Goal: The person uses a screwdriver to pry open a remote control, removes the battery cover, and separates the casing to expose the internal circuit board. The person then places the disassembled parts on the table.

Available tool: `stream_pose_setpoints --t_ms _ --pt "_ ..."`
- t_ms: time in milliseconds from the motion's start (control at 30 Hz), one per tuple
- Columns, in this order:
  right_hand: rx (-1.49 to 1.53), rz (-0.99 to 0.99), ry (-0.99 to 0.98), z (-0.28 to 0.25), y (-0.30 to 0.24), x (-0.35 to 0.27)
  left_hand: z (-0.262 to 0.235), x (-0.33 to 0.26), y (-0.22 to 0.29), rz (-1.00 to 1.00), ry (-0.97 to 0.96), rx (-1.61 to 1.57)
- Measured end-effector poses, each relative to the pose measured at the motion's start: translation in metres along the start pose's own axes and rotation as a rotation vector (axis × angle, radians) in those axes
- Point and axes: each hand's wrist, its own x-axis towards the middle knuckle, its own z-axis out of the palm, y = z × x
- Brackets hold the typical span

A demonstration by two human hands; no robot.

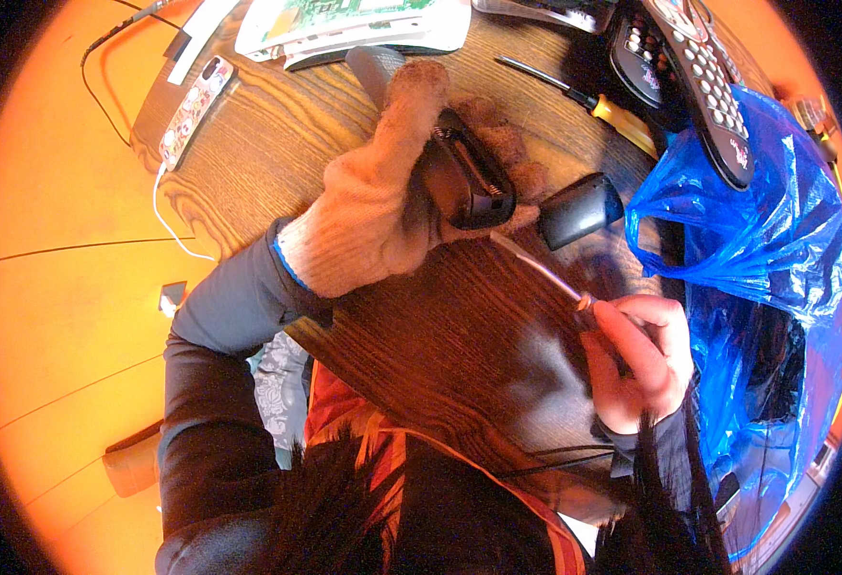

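My left hand [368,206], in a knitted work glove, is wrapped round a black remote control [469,192]. The remote's battery bay is uncovered, with metal springs showing at its end. In my bare right hand [639,362] is a screwdriver [541,266], its fingers closed round the handle. The thin metal shaft points up and left, and its tip is close to the remote's near end; whether they touch I cannot tell. A black cover [581,210], apparently from a battery bay, lies on the table right of the remote.
Wood-grained table [440,335] beneath my hands. At right, a blue plastic bag [727,211] with a remote control [703,86] above it; a second screwdriver [622,125] with a yellow handle lies nearby. Far left, a phone [196,112] with a white cable; behind, a green circuit board [334,17].
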Motion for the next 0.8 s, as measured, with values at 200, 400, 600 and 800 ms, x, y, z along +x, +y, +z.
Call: stream_pose_setpoints --t_ms 200,400,600,800 --pt "-0.029 -0.068 0.061 0.0039 0.0039 0.0037 -0.0004 0.0002 -0.0014 0.006 -0.064 -0.134" --pt "-0.095 -0.133 0.038 0.0038 0.0050 0.0046 -0.0025 -0.0008 -0.0018 -0.018 -0.058 -0.050" --pt "-0.022 -0.022 0.066 0.0035 0.0027 0.0008 -0.0036 -0.0009 -0.0001 -0.035 -0.127 -0.161" --pt "-0.013 -0.064 0.086 0.0051 0.0045 0.0024 -0.0028 -0.0009 0.0024 -0.035 -0.124 -0.054"
